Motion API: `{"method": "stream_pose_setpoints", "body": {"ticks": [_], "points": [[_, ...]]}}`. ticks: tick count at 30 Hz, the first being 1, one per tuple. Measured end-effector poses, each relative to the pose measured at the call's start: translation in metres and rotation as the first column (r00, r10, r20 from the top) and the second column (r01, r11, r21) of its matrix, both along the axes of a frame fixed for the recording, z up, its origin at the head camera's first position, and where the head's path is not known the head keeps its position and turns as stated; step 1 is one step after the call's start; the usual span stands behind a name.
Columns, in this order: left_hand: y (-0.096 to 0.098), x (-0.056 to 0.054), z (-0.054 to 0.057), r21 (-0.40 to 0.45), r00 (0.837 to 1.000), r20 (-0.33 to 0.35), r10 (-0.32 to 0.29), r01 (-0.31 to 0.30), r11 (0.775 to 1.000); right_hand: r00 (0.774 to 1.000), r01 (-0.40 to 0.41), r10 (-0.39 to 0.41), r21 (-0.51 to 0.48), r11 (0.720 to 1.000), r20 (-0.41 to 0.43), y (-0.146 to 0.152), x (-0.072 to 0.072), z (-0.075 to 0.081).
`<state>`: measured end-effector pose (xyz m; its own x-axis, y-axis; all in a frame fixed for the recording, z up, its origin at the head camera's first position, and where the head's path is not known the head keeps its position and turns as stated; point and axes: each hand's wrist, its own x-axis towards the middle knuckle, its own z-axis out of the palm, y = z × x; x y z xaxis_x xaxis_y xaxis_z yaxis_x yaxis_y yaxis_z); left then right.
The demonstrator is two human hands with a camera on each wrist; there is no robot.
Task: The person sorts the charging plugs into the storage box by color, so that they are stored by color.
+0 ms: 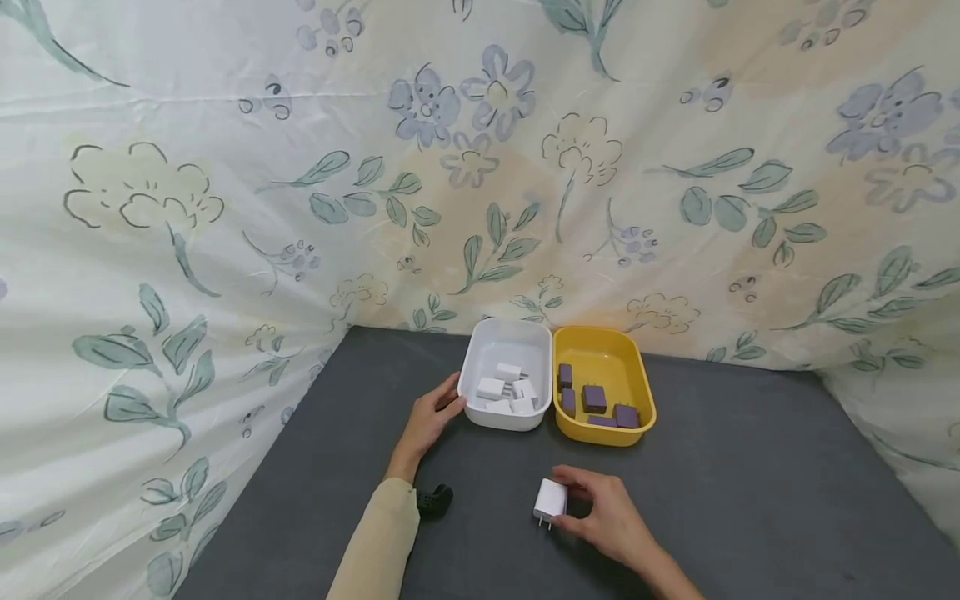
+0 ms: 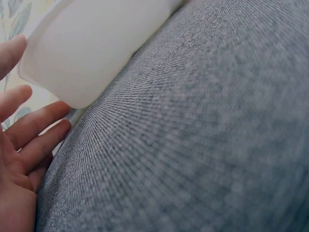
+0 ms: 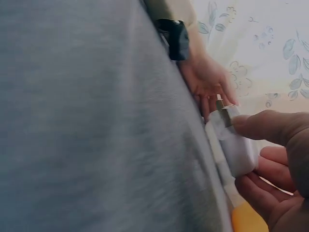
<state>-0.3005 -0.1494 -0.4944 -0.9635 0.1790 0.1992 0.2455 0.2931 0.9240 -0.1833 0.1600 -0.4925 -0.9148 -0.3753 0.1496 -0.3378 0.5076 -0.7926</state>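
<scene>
Between the thumb and fingers of my right hand is a white charger plug, pinched above the table in front of the bins. Its two metal prongs point down in the head view; the right wrist view shows the plug up close. My left hand is at the left side of the white bin, its fingertips by the rim. In the left wrist view its fingers are loosely extended beside the bin's wall. Several white charger plugs lie inside that bin.
A yellow bin stands right beside the white one, with several purple charger plugs in it. Both stand on the dark grey cloth-covered table, close to a floral curtain. A black band is at the left wrist.
</scene>
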Motion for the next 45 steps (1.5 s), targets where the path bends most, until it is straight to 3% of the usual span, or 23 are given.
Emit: {"method": "stream_pose_setpoints", "body": {"ticks": [2, 6, 14, 21, 27, 29, 33, 37, 43, 45], "points": [[0.002, 0.005, 0.007, -0.024, 1.0, -0.017, -0.005, 0.004, 1.0, 0.998, 0.038, -0.04, -0.04, 0.998, -0.042, -0.003, -0.005, 0.003], [0.006, 0.006, 0.008, -0.03, 1.0, -0.019, -0.004, 0.003, 1.0, 0.989, 0.105, -0.114, -0.095, 0.99, -0.097, -0.008, -0.018, 0.01], [0.008, 0.005, 0.002, -0.008, 1.0, 0.003, -0.024, 0.024, 1.0, 0.968, 0.223, -0.235, -0.119, 0.967, -0.093, -0.011, -0.044, 0.033], [0.005, 0.003, 0.005, -0.013, 1.0, 0.005, -0.009, 0.009, 1.0, 0.953, 0.272, -0.281, -0.088, 0.958, -0.109, -0.018, -0.081, 0.054], [-0.001, -0.012, -0.026, 0.005, 0.999, -0.001, 0.049, -0.049, 0.999, 0.936, 0.343, -0.347, -0.062, 0.937, -0.064, -0.036, -0.101, 0.055], [-0.003, -0.014, -0.032, 0.012, 0.997, -0.013, 0.077, -0.077, 0.997, 0.93, 0.363, -0.366, -0.071, 0.929, -0.028, -0.045, -0.106, 0.058], [-0.004, -0.016, -0.03, 0.015, 0.995, -0.016, 0.095, -0.094, 0.995, 0.921, 0.388, -0.385, -0.142, 0.911, 0.055, -0.061, -0.114, 0.068], [0.001, -0.018, -0.029, 0.003, 0.997, -0.008, 0.079, -0.079, 0.997, 0.91, 0.414, -0.407, -0.228, 0.881, 0.078, -0.065, -0.116, 0.074], [0.008, -0.017, -0.029, -0.013, 0.999, -0.001, 0.041, -0.041, 0.999, 0.883, 0.467, -0.467, -0.2, 0.861, 0.054, -0.055, -0.107, 0.068], [0.009, -0.014, -0.023, -0.009, 1.0, -0.005, 0.031, -0.031, 0.999, 0.876, 0.479, -0.482, -0.167, 0.862, 0.029, -0.049, -0.105, 0.063]]}}
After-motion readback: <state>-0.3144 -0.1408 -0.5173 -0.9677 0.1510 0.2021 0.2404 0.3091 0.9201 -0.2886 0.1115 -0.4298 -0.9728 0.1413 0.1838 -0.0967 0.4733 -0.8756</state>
